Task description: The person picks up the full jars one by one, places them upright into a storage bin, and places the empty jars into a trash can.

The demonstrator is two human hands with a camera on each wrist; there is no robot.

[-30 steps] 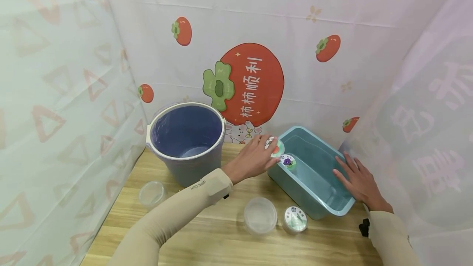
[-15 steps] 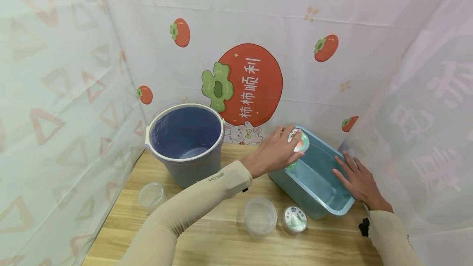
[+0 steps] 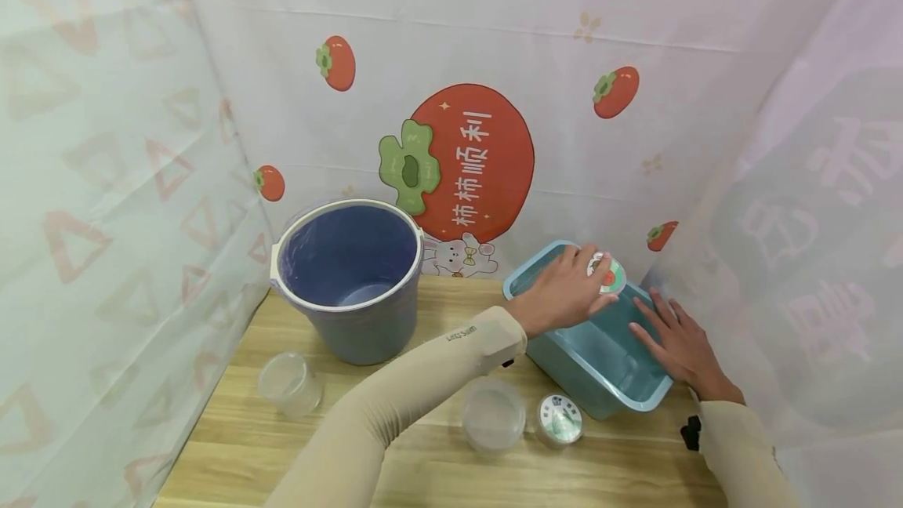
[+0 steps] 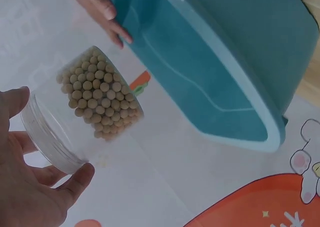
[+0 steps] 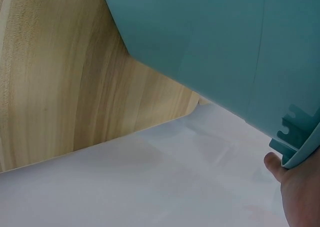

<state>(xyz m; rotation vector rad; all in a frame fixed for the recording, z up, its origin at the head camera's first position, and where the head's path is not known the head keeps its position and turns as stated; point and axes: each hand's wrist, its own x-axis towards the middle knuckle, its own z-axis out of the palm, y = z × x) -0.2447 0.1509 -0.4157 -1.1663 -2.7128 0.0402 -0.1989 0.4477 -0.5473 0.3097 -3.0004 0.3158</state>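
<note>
My left hand [image 3: 564,292] grips a clear jar by its lid [image 3: 608,274], which bears a round white, green and orange label. In the left wrist view, the jar [image 4: 102,99] has many small tan balls at its bottom end. It is held above the blue-green tub [image 3: 578,367] in the head view. My right hand [image 3: 680,343] holds the tub's right rim, with the thumb over the inside and fingers outside. In the right wrist view, a finger [image 5: 273,164] shows under that rim. The left hand and sleeve hide part of the tub's inside.
A blue bucket [image 3: 370,324] with a pale rim stands back left. Two clear containers, one at left [image 3: 289,386] and one near the middle [image 3: 494,418], stand on the wooden table [image 3: 430,473]. Beside the latter sits a green-labelled jar [image 3: 560,419]. Printed cloth [image 3: 536,45] surrounds the table.
My left hand has carried the jar rightward from the tub's left rim to above its inside. A purple-flower label at that rim is now hidden. The right hand stays on the rim.
</note>
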